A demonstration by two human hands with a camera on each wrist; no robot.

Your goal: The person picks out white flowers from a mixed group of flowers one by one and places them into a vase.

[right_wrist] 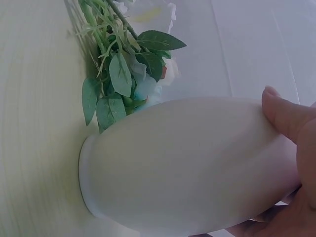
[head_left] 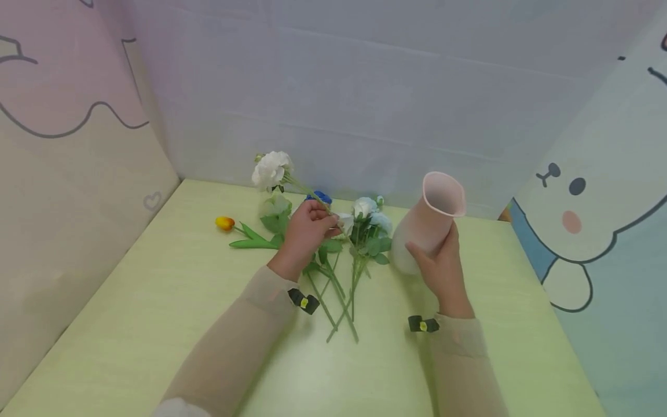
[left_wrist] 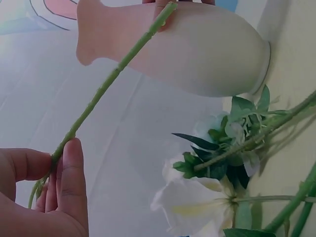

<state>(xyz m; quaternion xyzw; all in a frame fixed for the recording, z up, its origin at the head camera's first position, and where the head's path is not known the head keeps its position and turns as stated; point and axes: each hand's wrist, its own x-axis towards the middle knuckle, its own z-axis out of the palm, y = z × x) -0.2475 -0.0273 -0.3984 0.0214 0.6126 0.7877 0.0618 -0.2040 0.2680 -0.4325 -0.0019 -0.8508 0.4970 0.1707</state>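
Observation:
My left hand [head_left: 307,234] pinches the green stem [left_wrist: 101,91] of a white flower [head_left: 272,169] between thumb and fingers. The bloom points up and to the left, and the bare stem end reaches toward the vase in the left wrist view. A pink-and-white vase [head_left: 417,237] with a wavy rim stands upright or slightly tilted on the right. Around its side curls my right hand [head_left: 445,269], the thumb on the near face. Whether the vase's base touches the table is hard to tell.
On the pale yellow table [head_left: 333,382] lie several more flowers: an orange-yellow tulip [head_left: 225,223], a blue flower [head_left: 319,198], and white and pale blue blooms [head_left: 366,207], their stems crossing toward the front. Cloth walls [head_left: 365,98] enclose the back and sides.

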